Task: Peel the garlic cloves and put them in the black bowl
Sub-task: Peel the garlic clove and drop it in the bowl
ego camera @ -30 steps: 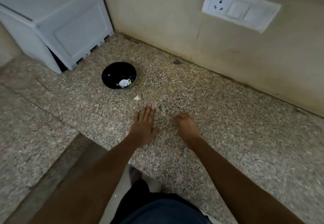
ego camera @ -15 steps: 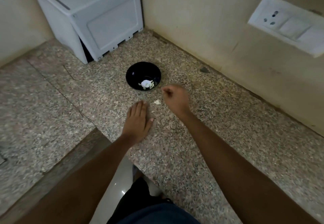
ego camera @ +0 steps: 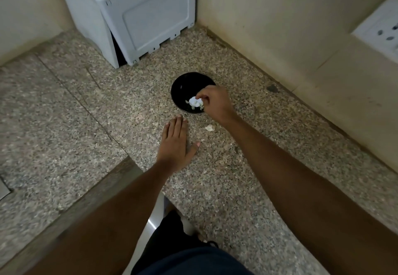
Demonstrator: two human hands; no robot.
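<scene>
A black bowl [ego camera: 182, 81] sits on the speckled granite counter [ego camera: 258, 145] near the wall corner. Inside it lies a white garlic piece [ego camera: 194, 102] with a few small pale bits beside it. My right hand [ego camera: 216, 105] reaches over the bowl's right rim with curled fingers, and its fingertips pinch at the white garlic. My left hand [ego camera: 175, 145] lies flat on the counter just in front of the bowl, fingers straight and together, holding nothing.
A small scrap of garlic skin [ego camera: 210, 127] lies on the counter between my hands. A white plastic box [ego camera: 133, 16] stands in the back corner. A wall socket [ego camera: 381, 33] is at the right. The counter's front edge runs diagonally below my left forearm.
My right hand has travelled from the counter in front of me up to the bowl and now reaches into it. My left hand has stayed flat on the counter.
</scene>
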